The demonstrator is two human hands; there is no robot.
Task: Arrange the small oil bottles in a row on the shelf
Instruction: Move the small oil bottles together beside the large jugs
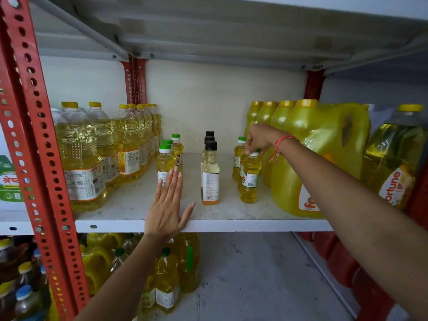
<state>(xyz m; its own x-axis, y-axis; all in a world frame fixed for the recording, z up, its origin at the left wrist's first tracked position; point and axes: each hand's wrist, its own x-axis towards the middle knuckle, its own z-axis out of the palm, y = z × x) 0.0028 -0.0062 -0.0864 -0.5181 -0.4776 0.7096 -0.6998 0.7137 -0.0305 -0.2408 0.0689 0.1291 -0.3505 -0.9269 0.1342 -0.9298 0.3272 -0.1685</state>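
right hand [256,140] pinches cap of front-right small oil bottle [249,177], likely to shift it into line | left hand [167,207] flat, fingers spread, holds nothing, fingertips touch front-left green-capped bottle [165,162], likely steadying it | three short files stand mid-shelf [208,225], black-capped bottles [210,172] between the hands | big jugs [324,144] at right end

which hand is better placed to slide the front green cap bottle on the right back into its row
Right. The right hand already grips the cap of that front bottle. The left hand lies flat and open by the left green-capped row, across the black-capped bottles.
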